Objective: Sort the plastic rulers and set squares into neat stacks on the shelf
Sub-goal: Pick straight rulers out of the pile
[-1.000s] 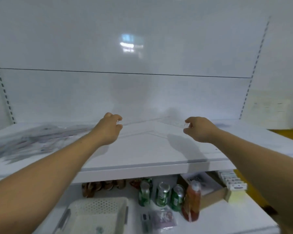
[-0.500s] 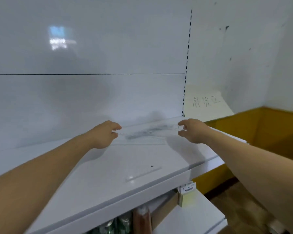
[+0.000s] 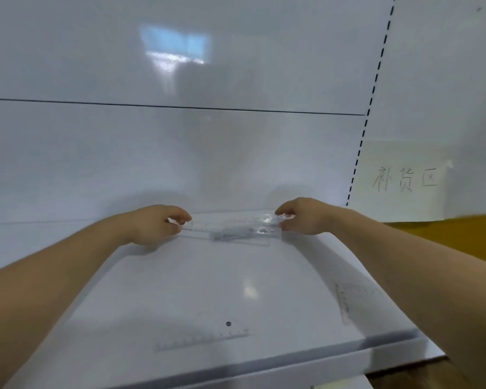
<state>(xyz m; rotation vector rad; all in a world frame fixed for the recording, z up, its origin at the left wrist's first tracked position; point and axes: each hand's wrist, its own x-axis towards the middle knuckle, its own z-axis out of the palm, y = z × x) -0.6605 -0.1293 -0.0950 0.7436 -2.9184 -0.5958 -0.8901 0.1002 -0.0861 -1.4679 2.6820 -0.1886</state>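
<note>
A clear plastic ruler stack (image 3: 233, 228) lies at the back of the white shelf (image 3: 180, 290), close to the rear panel. My left hand (image 3: 155, 224) pinches its left end and my right hand (image 3: 300, 216) pinches its right end. Whether the stack rests on the shelf or hangs just above it I cannot tell. A clear set square (image 3: 208, 334) lies flat near the shelf's front edge. Another clear set square (image 3: 348, 301) lies at the right, partly hidden under my right forearm.
The shelf's front lip (image 3: 264, 366) runs across the bottom. The white back panel (image 3: 180, 150) rises behind the hands. A paper sign (image 3: 404, 181) with handwriting hangs on the wall to the right, above a yellow band (image 3: 446, 234).
The view has swung right along the shelf and closer. Both hands, first apart with fingers curled, now grip the ends of the clear rulers near the back panel.
</note>
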